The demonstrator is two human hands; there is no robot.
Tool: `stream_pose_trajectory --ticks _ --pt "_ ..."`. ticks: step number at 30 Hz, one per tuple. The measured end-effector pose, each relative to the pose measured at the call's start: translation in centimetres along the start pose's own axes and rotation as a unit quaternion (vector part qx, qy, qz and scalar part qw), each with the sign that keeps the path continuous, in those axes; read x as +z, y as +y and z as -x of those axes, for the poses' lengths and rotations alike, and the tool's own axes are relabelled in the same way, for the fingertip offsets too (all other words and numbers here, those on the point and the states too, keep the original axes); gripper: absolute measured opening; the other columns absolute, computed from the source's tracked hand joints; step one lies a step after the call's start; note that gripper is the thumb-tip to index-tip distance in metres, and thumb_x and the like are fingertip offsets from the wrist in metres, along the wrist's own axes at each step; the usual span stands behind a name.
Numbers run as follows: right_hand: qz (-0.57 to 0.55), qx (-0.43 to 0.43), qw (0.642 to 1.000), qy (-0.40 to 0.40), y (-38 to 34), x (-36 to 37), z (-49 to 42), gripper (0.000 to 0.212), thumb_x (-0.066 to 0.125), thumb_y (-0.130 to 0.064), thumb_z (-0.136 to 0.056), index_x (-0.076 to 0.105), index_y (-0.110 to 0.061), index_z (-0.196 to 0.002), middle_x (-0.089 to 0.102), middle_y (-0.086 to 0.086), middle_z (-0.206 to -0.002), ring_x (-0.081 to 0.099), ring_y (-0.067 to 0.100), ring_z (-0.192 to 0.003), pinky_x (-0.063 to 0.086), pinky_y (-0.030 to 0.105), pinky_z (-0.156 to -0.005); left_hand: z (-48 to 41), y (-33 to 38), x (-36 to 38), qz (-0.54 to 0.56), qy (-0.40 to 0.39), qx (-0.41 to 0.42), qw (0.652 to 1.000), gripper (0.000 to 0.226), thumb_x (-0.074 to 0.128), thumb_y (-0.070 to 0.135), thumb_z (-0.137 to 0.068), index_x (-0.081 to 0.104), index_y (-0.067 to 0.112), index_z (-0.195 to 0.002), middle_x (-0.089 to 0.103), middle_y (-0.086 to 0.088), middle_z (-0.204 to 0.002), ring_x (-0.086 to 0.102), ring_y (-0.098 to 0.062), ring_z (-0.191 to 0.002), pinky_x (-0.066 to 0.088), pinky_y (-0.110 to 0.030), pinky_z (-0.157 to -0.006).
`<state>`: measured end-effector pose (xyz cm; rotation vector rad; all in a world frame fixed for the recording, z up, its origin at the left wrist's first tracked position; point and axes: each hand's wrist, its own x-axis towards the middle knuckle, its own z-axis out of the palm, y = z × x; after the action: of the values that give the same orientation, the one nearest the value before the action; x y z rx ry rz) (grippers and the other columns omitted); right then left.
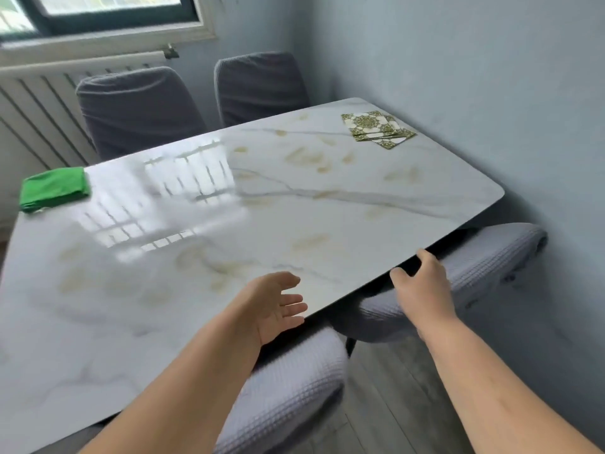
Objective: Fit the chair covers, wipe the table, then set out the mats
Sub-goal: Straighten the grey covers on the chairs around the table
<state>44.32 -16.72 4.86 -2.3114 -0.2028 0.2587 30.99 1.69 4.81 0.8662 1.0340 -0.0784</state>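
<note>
Left hand (275, 306) spread, empty; right hand (422, 290) loosely curled, empty too, we judge. Green cloth (54, 188) likely soft, light: we pinch folded edge. Surface (294, 208) glossy, slick.

A home dining corner: marble-look table (229, 224), covered chairs (137, 109), radiator (36, 103), window (108, 11).

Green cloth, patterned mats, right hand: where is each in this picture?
Green cloth (54, 189): head view, middle of its folded top.
Patterned mats (373, 126): head view, centre of the top mat in the stack.
Right hand (422, 285): head view, back of the hand.
</note>
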Motion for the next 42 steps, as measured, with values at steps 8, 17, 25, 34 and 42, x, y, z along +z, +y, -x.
stream_pose_trajectory --ticks 8,17,25,34,42 --pt "-0.009 -0.054 0.994 -0.092 -8.5 13.2 9.7 0.049 0.054 -0.023 -0.091 0.043 -0.01 -0.137 0.046 0.008 -0.139 0.043 0.025 -0.127 0.037 0.035 -0.098 5.6 0.9 -18.4 0.044 0.065 0.047 0.996 0.021 0.053 0.018 -0.091 0.059 0.006 -0.107 0.057 -0.022 -0.118 0.06 -0.034 -0.104 0.048 -0.042 -0.083" --pt "0.012 -0.127 0.968 -0.217 -15.0 22.5 14.3 0.037 0.054 -0.021 -0.09 0.052 -0.017 -0.126 0.052 0.003 -0.128 0.049 0.012 -0.103 0.038 0.028 -0.086 9.1 0.4 -30.7 0.159 0.139 0.061 0.976 0.033 0.052 0.018 -0.092 0.057 0.001 -0.121 0.059 -0.022 -0.115 0.062 -0.034 -0.103 0.05 -0.043 -0.085" --pt "0.004 -0.155 0.946 -0.284 -19.9 31.0 17.6 0.036 0.052 -0.02 -0.09 0.052 -0.018 -0.127 0.052 0.003 -0.129 0.05 0.011 -0.105 0.041 0.028 -0.087 10.8 0.3 -39.6 0.226 0.198 0.067 0.951 0.03 0.051 0.014 -0.093 0.058 0.0 -0.119 0.059 -0.023 -0.12 0.062 -0.034 -0.105 0.05 -0.044 -0.087" --pt "-0.025 -0.099 0.964 -0.245 -29.0 44.6 23.5 0.035 0.051 -0.02 -0.09 0.053 -0.019 -0.125 0.052 0.002 -0.127 0.051 0.012 -0.112 0.045 0.032 -0.092 8.6 6.1 -57.2 0.193 0.18 0.055 0.963 0.032 0.053 0.013 -0.091 0.059 0.001 -0.12 0.061 -0.022 -0.122 0.062 -0.034 -0.11 0.05 -0.042 -0.088" --pt "-0.041 -0.056 0.976 -0.206 -36.1 53.5 26.5 0.035 0.053 -0.021 -0.091 0.053 -0.018 -0.125 0.055 0.0 -0.127 0.052 0.012 -0.11 0.046 0.036 -0.096 7.8 12.3 -69.5 0.146 0.155 0.052 0.976 0.027 0.052 0.014 -0.091 0.062 0.003 -0.114 0.065 -0.02 -0.116 0.066 -0.031 -0.102 0.05 -0.042 -0.09"
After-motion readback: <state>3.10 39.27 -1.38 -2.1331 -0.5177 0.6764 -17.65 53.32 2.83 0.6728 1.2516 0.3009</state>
